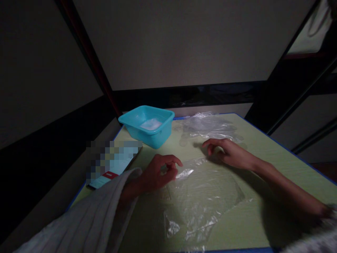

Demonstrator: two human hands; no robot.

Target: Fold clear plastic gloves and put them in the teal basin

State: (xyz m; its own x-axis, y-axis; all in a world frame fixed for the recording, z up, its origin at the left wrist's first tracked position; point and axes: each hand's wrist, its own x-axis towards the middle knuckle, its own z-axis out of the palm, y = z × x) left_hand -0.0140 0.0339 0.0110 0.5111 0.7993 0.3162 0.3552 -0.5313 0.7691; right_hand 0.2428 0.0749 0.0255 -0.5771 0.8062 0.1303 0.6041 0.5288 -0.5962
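Note:
A clear plastic bag lies flat on the pale yellow-green table, creased along its lower left part. Beside its upper left corner is my left hand, fingers curled with the thumb and index tips apart and nothing visible between them. My right hand hovers near the bag's upper right edge, its fingers bent and apart, holding nothing. More crumpled clear plastic is spread near the far edge, beyond my right hand.
A turquoise plastic basin with something white inside stands at the back left. In front of it lies a tablet or phone with a lit, partly pixelated screen. Pale panels rise behind the table.

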